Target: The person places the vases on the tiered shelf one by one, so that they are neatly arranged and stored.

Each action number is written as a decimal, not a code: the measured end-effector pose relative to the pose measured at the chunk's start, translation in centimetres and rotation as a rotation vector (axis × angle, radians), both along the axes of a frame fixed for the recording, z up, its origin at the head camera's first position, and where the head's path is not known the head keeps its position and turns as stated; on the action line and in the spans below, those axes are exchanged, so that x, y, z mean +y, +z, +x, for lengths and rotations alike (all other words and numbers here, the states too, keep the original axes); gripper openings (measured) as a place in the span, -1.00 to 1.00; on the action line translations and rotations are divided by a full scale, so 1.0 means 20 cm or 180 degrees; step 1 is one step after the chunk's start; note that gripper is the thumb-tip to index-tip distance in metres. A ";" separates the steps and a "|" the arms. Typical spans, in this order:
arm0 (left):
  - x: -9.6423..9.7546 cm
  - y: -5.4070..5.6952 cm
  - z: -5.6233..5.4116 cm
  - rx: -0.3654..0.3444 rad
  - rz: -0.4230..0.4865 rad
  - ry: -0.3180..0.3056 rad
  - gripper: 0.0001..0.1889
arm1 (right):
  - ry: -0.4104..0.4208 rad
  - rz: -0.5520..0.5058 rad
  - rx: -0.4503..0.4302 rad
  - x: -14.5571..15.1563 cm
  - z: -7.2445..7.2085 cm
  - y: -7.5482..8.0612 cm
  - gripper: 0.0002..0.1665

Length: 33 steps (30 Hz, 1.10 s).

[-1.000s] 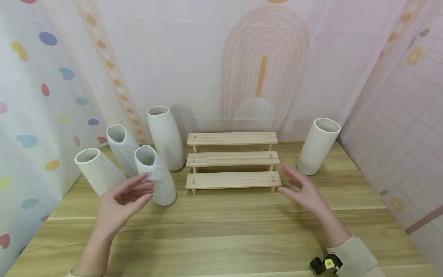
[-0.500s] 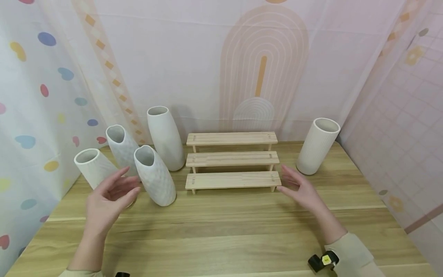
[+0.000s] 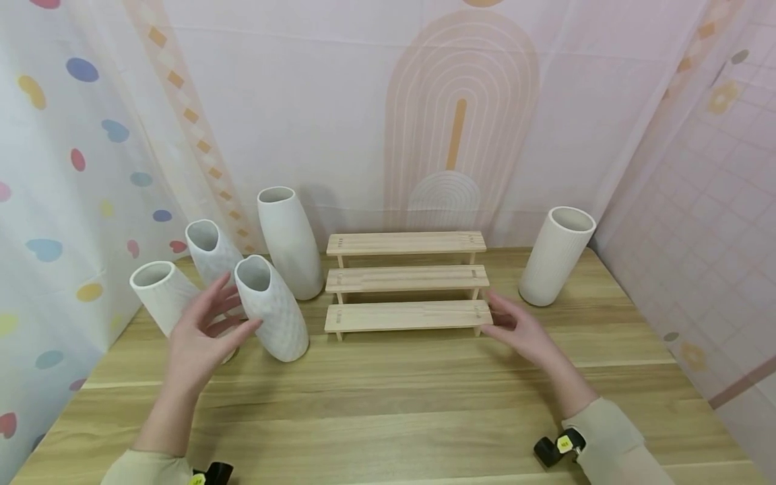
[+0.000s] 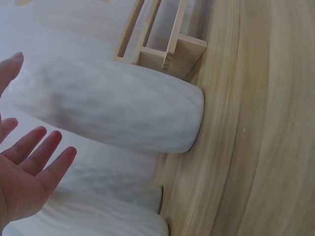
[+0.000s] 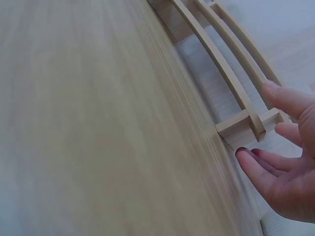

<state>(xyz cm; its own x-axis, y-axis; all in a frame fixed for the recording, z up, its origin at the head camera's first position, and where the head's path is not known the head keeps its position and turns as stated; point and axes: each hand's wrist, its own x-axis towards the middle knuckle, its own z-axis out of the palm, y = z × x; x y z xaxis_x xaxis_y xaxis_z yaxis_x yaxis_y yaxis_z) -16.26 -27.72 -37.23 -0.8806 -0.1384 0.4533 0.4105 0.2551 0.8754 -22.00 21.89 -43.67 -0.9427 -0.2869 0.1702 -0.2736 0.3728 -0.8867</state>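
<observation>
One vase (image 3: 277, 320) beside the left hand (image 3: 203, 330): mouth up, long axis vertical

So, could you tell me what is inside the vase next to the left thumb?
Only the upper inside of this vase shows, and nothing sticks out. The bottom is hidden by the vase's own side, so I cannot tell whether anything lies there.
</observation>
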 end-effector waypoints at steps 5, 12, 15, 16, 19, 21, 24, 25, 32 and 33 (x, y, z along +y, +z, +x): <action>0.03 0.00 -0.04 0.0006 -0.0167 -0.0040 -0.08 | -0.0033 0.0078 -0.0044 -0.01 -0.01 0.00 -0.23; 0.06 0.00 -0.07 0.0003 -0.0530 0.0037 -0.03 | -0.0096 0.0084 -0.0108 -0.03 -0.01 -0.01 -0.32; 0.07 -0.01 -0.08 0.0004 -0.0572 0.0089 -0.04 | -0.0159 0.0181 -0.0057 -0.03 -0.02 -0.01 -0.36; 0.07 -0.01 -0.08 0.0003 -0.0581 0.0096 -0.05 | -0.0180 0.0214 -0.0024 -0.03 -0.02 -0.01 -0.37; 0.07 -0.01 -0.09 0.0008 -0.0605 0.0125 -0.07 | -0.0254 0.0350 0.0114 -0.04 -0.02 -0.01 -0.41; 0.07 -0.01 -0.09 0.0016 -0.0611 0.0129 -0.07 | -0.0280 0.0408 0.0204 -0.05 -0.02 -0.01 -0.44; 0.07 0.00 -0.10 0.0013 -0.0605 0.0120 -0.07 | -0.0325 0.0499 0.0309 -0.05 -0.03 -0.02 -0.47; 0.07 0.00 -0.10 0.0012 -0.0601 0.0119 -0.07 | -0.0336 0.0504 0.0327 -0.05 -0.03 -0.02 -0.48; 0.08 -0.01 -0.09 0.0036 -0.0568 0.0272 -0.08 | -0.0396 0.0631 0.0403 -0.04 -0.02 -0.02 -0.49; 0.08 -0.01 -0.09 0.0034 -0.0565 0.0315 -0.09 | -0.0400 0.0636 0.0409 -0.04 -0.02 -0.01 -0.49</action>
